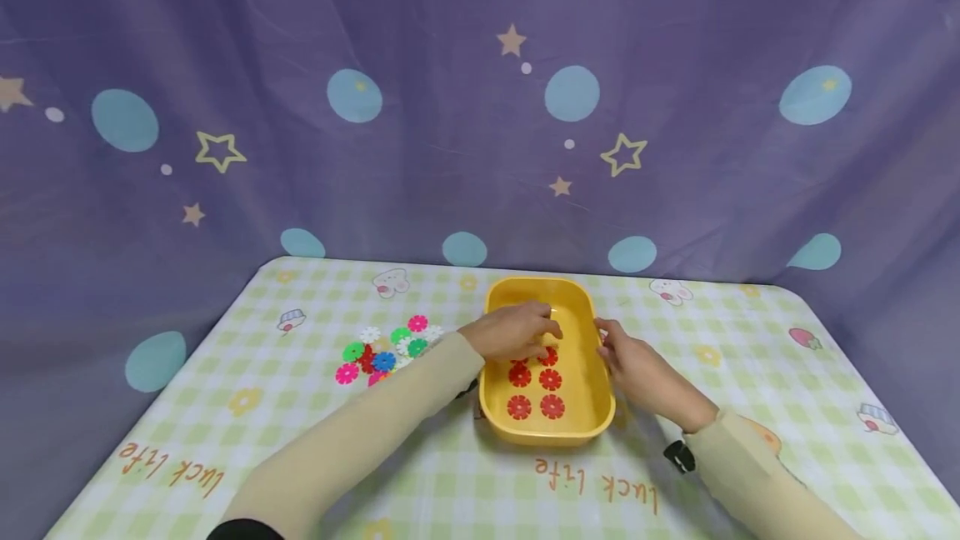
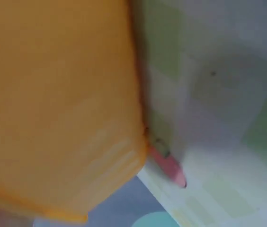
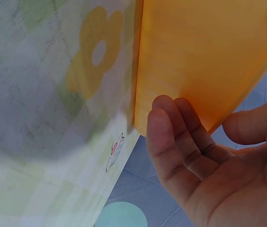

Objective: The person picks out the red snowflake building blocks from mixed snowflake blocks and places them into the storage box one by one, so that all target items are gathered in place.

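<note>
A yellow tray (image 1: 581, 307) stands mid-table with several red snowflake discs (image 1: 536, 392) lying flat on its floor in two rows. My left hand (image 1: 517, 330) reaches over the tray's left rim, its fingers curled down onto a red disc (image 1: 551, 356) at the far end of the rows; the fingertips are hidden. At the tray's right rim, my right hand (image 1: 630, 363) holds the tray. The right wrist view shows its fingers (image 3: 181, 137) against the yellow tray (image 3: 204, 56) outer wall, with the thumb (image 3: 252, 124) on the other side of the rim. The left wrist view is blurred, showing only the yellow tray (image 2: 53, 104) wall.
A pile of loose discs (image 1: 386, 348) in pink, green, blue, white and red lies left of the tray. The green-checked tablecloth (image 1: 750, 373) covers the table, and a purple star-print curtain (image 1: 450, 107) hangs behind. A small pink object (image 2: 169, 166) lies by the tray's wall.
</note>
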The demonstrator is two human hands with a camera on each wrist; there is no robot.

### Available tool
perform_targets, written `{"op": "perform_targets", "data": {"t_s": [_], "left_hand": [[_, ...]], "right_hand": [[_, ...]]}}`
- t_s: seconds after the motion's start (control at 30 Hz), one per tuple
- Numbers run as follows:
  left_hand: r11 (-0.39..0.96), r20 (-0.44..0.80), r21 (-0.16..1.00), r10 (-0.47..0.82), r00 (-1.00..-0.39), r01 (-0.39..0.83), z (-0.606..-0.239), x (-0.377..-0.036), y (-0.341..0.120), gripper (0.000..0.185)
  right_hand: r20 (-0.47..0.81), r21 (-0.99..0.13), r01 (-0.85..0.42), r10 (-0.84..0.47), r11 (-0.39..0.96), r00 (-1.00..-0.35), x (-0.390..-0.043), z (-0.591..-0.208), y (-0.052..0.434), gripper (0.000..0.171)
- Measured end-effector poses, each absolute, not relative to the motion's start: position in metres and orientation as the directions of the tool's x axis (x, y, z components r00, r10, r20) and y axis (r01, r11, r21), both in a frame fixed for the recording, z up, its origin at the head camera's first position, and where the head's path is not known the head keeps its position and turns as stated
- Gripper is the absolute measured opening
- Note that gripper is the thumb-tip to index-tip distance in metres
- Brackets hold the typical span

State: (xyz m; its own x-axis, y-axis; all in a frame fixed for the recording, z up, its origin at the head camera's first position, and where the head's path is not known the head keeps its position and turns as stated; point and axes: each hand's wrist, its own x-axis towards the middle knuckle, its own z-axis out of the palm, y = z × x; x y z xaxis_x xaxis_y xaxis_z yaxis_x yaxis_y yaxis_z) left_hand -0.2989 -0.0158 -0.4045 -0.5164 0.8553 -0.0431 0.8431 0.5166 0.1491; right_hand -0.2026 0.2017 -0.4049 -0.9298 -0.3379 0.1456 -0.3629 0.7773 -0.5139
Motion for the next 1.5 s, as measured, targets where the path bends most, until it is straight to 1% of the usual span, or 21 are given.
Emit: {"op": "perform_targets", "data": {"t_s": [0.07, 0.13, 0.17, 0.27, 0.33, 0.37, 0.43, 0.53, 0.63, 0.73, 0.9, 1.07, 1.2, 1.37, 1.5], "left_hand": [[0.528, -0.004, 0.217, 0.841, -0.541, 0.821, -0.399, -0.297, -0.023, 0.033], [0.531, 0.058, 0.256, 0.826, -0.561, 0.808, -0.391, -0.296, -0.036, 0.030], [0.521, 0.105, 0.264, 0.821, -0.561, 0.811, -0.387, -0.296, -0.045, 0.029], [0.515, 0.198, 0.297, 0.791, -0.580, 0.804, -0.377, -0.294, -0.079, 0.026], [0.528, 0.221, 0.322, 0.765, -0.604, 0.786, -0.377, -0.290, -0.105, 0.024], [0.544, 0.211, 0.336, 0.752, -0.625, 0.769, -0.377, -0.288, -0.119, 0.024], [0.596, 0.153, 0.364, 0.720, -0.677, 0.716, -0.380, -0.282, -0.147, 0.024], [0.675, 0.039, 0.381, 0.671, -0.741, 0.631, -0.387, -0.274, -0.187, 0.024], [0.727, -0.038, 0.371, 0.633, -0.773, 0.577, -0.397, -0.268, -0.219, 0.023], [0.760, -0.053, 0.356, 0.598, -0.800, 0.544, -0.406, -0.262, -0.241, 0.023], [0.788, -0.019, 0.358, 0.541, -0.841, 0.500, -0.417, -0.256, -0.258, 0.026], [0.789, 0.008, 0.343, 0.540, -0.841, 0.510, -0.419, -0.261, -0.262, 0.031], [0.802, -0.035, 0.335, 0.535, -0.844, 0.494, -0.419, -0.268, -0.261, 0.033], [0.850, -0.096, 0.316, 0.470, -0.878, 0.420, -0.414, -0.273, -0.260, 0.037], [0.866, -0.112, 0.306, 0.445, -0.889, 0.395, -0.412, -0.277, -0.262, 0.031]], "right_hand": [[0.143, -0.515, -0.359, -0.334, 0.779, -0.932, -0.202, -0.406, 0.201, 0.039], [0.150, -0.511, -0.365, -0.337, 0.778, -0.929, -0.201, -0.407, 0.200, 0.039], [0.154, -0.510, -0.368, -0.339, 0.777, -0.928, -0.201, -0.407, 0.200, 0.039], [0.147, -0.519, -0.360, -0.334, 0.775, -0.931, -0.201, -0.405, 0.200, 0.040], [0.138, -0.522, -0.352, -0.331, 0.777, -0.934, -0.202, -0.404, 0.201, 0.040], [0.133, -0.523, -0.348, -0.329, 0.778, -0.935, -0.202, -0.404, 0.202, 0.040], [0.129, -0.526, -0.345, -0.329, 0.777, -0.936, -0.201, -0.403, 0.202, 0.040], [0.126, -0.529, -0.348, -0.333, 0.774, -0.934, -0.201, -0.402, 0.203, 0.040], [0.124, -0.529, -0.348, -0.336, 0.774, -0.934, -0.200, -0.401, 0.204, 0.040], [0.121, -0.526, -0.347, -0.335, 0.776, -0.934, -0.200, -0.401, 0.204, 0.040], [0.126, -0.518, -0.347, -0.331, 0.782, -0.935, -0.200, -0.402, 0.203, 0.040], [0.134, -0.515, -0.351, -0.331, 0.782, -0.934, -0.201, -0.402, 0.202, 0.039], [0.140, -0.515, -0.356, -0.333, 0.779, -0.932, -0.200, -0.402, 0.202, 0.039], [0.158, -0.512, -0.373, -0.342, 0.774, -0.926, -0.201, -0.404, 0.202, 0.039], [0.160, -0.510, -0.376, -0.345, 0.774, -0.925, -0.201, -0.404, 0.202, 0.040]]}}
